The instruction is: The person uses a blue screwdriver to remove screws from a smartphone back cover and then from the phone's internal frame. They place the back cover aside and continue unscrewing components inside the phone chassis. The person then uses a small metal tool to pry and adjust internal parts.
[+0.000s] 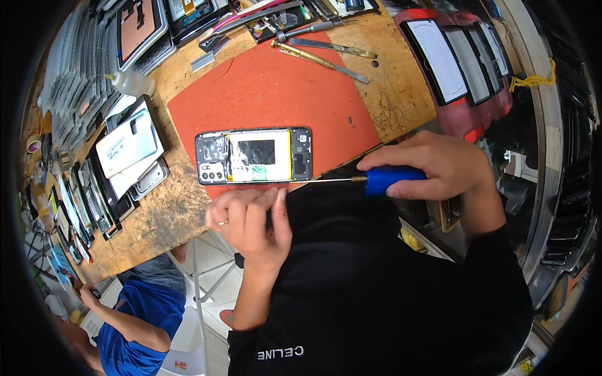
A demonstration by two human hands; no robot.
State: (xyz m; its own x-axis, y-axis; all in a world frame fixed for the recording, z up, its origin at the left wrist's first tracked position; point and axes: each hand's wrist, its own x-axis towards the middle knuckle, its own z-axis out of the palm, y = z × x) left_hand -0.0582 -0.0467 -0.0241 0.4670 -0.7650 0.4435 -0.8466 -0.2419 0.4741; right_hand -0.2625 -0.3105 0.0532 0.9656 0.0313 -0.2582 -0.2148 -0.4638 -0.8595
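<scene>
An opened phone (253, 156), its battery exposed, lies on an orange mat (263, 94) near the bench's front edge. My right hand (433, 169) grips a blue-handled tool (389, 182); its thin metal shaft (332, 180) reaches the phone's lower long edge. Just below that edge, my left hand (251, 222) has curled fingers, with thumb and forefinger tips close together; whatever they hold, if anything, is too small to make out.
Loose tools (313, 56) lie beyond the mat. Phone covers (128, 147), a squeeze bottle (132, 81) and stacked parts fill the bench's left. A red holder with panels (448, 62) stands at right. A co-worker in blue (135, 319) is at lower left.
</scene>
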